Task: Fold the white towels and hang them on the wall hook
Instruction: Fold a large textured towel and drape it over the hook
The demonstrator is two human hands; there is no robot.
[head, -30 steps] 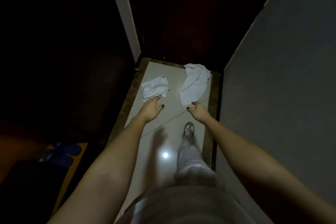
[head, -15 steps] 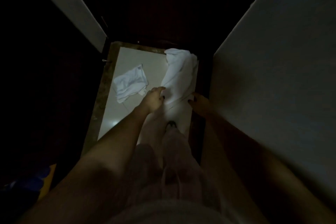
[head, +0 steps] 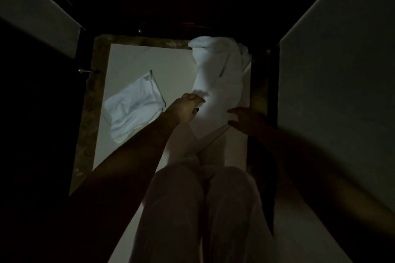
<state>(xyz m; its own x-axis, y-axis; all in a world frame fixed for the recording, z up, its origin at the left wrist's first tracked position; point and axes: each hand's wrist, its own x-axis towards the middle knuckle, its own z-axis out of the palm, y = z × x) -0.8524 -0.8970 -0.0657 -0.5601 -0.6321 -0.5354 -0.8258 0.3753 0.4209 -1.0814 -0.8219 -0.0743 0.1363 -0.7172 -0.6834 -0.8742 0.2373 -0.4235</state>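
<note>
Two white towels lie on the pale tiled floor of a dim, narrow passage. The long towel [head: 215, 83] stretches from the far right corner toward me. My left hand [head: 188, 107] reaches its near left edge, fingers bent at the cloth; an actual grip is too dark to make out. My right hand [head: 245, 119] is at the towel's near right corner, in shadow, fingers spread. A smaller crumpled towel [head: 134, 107] lies to the left, apart from both hands. No wall hook is in view.
A plain wall [head: 342, 92] runs along the right and a dark door frame [head: 42, 13] along the left. A brown stone border [head: 89, 100] edges the floor. My knees in light trousers [head: 192, 209] fill the bottom centre.
I have crouched lower and moved closer. Both hands went forward from above the floor to the near end of the long towel. The scene got darker.
</note>
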